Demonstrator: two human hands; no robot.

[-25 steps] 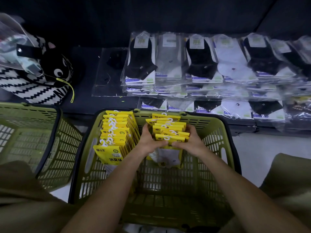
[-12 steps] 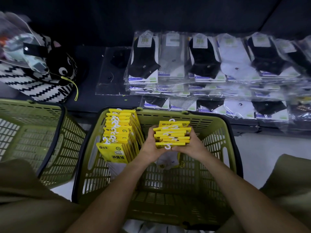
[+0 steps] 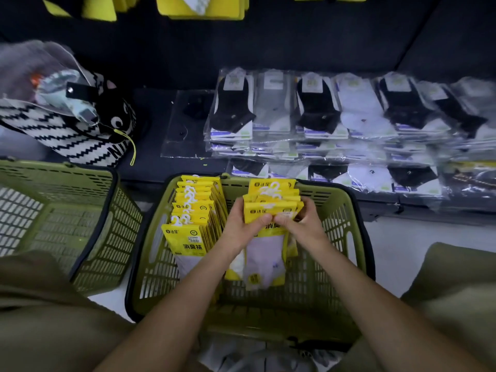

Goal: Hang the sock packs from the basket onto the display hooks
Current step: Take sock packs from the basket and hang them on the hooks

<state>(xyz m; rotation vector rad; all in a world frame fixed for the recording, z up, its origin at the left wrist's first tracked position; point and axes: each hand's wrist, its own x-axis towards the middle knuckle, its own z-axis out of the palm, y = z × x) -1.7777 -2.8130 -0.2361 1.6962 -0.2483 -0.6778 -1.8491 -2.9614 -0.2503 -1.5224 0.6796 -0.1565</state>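
A green plastic basket sits on the floor in front of me. Inside it, a row of yellow-carded sock packs with white hooks leans along the left side. A bundle of the same sock packs is lifted above the basket's middle. My left hand grips the bundle's left edge, thumb on the front card. From the right, my right hand holds it, fingers curled round the cards. Yellow packs hanging on the display show at the top edge; their hooks are hidden.
A second green basket stands to the left. A dark low shelf holds stacks of clear-bagged black, grey and white socks. A black-and-white zigzag cat bag lies at the back left. My knees frame both lower corners.
Both hands have raised the bundle of packs higher out of the basket, and the fronts of the cards now face me. My head has tilted up, bringing the hanging yellow packs into view.
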